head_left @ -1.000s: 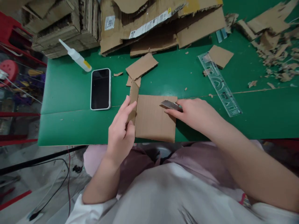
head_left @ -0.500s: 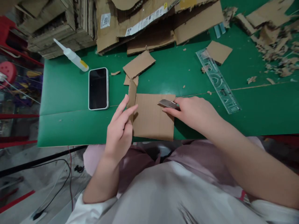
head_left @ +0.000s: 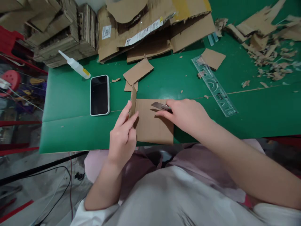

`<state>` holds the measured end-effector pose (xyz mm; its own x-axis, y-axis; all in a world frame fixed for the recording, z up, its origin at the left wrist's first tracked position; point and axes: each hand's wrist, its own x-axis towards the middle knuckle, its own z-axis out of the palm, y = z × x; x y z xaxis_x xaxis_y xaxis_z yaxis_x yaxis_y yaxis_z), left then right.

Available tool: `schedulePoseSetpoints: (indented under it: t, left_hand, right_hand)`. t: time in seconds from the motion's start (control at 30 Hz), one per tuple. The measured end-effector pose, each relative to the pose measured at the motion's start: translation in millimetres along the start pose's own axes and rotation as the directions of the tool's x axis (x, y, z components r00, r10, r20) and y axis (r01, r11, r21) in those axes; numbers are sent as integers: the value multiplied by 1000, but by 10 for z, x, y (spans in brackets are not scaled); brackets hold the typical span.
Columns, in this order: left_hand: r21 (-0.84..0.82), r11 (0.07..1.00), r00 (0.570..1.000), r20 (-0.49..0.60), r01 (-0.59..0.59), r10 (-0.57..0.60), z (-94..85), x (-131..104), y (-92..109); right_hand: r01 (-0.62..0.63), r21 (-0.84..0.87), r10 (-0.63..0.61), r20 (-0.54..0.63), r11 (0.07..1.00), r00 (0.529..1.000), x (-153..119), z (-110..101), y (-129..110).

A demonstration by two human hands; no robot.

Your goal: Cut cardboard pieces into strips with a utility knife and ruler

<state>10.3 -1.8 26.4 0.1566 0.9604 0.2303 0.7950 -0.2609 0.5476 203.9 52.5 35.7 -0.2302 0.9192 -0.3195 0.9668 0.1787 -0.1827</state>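
Note:
A square piece of cardboard (head_left: 154, 125) lies flat at the table's front edge. Along its left side a narrow cardboard strip (head_left: 133, 99) stands raised, and my left hand (head_left: 123, 133) grips it between the fingers. My right hand (head_left: 185, 114) holds a cutter blade (head_left: 160, 106) over the upper part of the square, its tip pointing left. Whether the blade touches the cardboard cannot be made out. Beyond the strip lie two loose cardboard pieces (head_left: 138, 71), one partly over the other.
On the green table (head_left: 70, 131) are a phone (head_left: 100, 95), a glue bottle (head_left: 76, 66), a clear ruler (head_left: 215, 86) and a small cardboard piece (head_left: 213, 58). Large cardboard sheets (head_left: 150, 47), a cardboard stack (head_left: 58, 40) and torn scraps (head_left: 265, 51) lie farther back.
My right hand and the blade have moved left over the square, closer to the strip. My left hand keeps its hold on the strip. The whole view has shifted slightly.

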Motion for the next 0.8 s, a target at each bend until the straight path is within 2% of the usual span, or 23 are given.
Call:
schedulePoseSetpoints:
  t: [0.1,0.17,0.37,0.53,0.8]
  left_hand:
    - [7,1000,1000,0,5,-5,2,0,-8]
    - [17,1000,1000,-1,14,-14,-2,3,-13]
    - [18,1000,1000,5,8,-8,-25,8,-38]
    - [7,1000,1000,1,-14,14,-34,0,-81]
    - [-15,1000,1000,-9,-13,12,-47,-4,-105]
  right_hand:
    - [33,110,-34,12,993,999,102,-74,-63]
    - [101,129,-101,-6,987,995,162,-108,-110]
    - [233,-15,-233,-97,972,968,267,-70,-204]
    - [291,-25,-292,-134,956,947,272,-1,-236]
    - [345,-27,-346,-126,938,930,277,-9,-252]
